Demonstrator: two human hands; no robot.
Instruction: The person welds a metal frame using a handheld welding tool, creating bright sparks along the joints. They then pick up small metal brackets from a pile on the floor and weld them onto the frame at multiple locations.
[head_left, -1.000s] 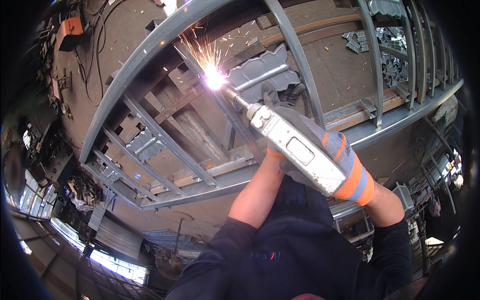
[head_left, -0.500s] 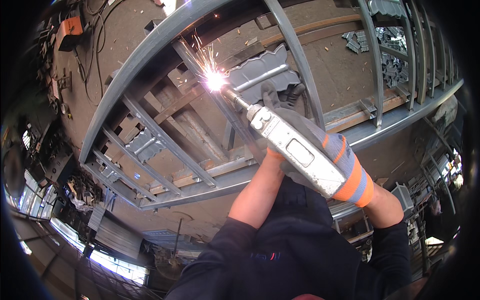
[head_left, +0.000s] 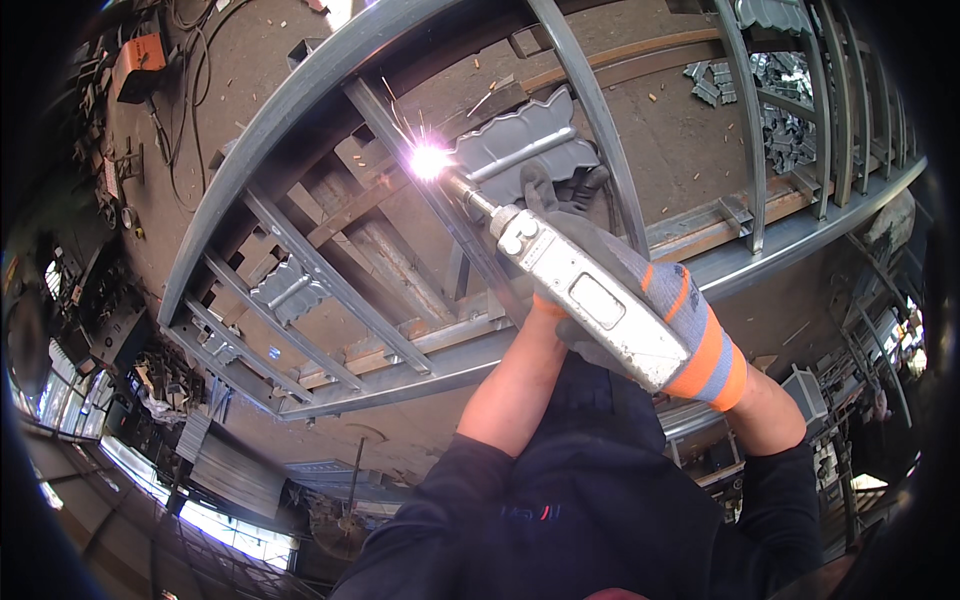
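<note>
A white, boxy handheld welding gun (head_left: 600, 300) slants across the middle, its metal nozzle pointing up and left. A bright arc (head_left: 430, 162) with sparks burns at its tip, on a grey steel crossbar (head_left: 375, 115) of a large metal frame (head_left: 225, 180). My right hand (head_left: 640, 270), in a grey and orange striped glove, is closed along the gun's right side, with dark fingertips showing near the nozzle. My left hand (head_left: 585, 342), gloved with an orange cuff, is closed at the gun's underside; the gun's body hides most of its fingers.
A wavy-edged grey metal panel (head_left: 525, 145) lies beside the arc. More bars (head_left: 590, 110) of the frame stretch right. Pressed metal pieces (head_left: 790, 120) are heaped at the upper right. An orange box (head_left: 140, 67) and cables (head_left: 200, 75) lie on the floor at the upper left.
The spray of sparks has become thinner and smaller. The gun and both hands have hardly moved, and the arc stays at nearly the same spot.
</note>
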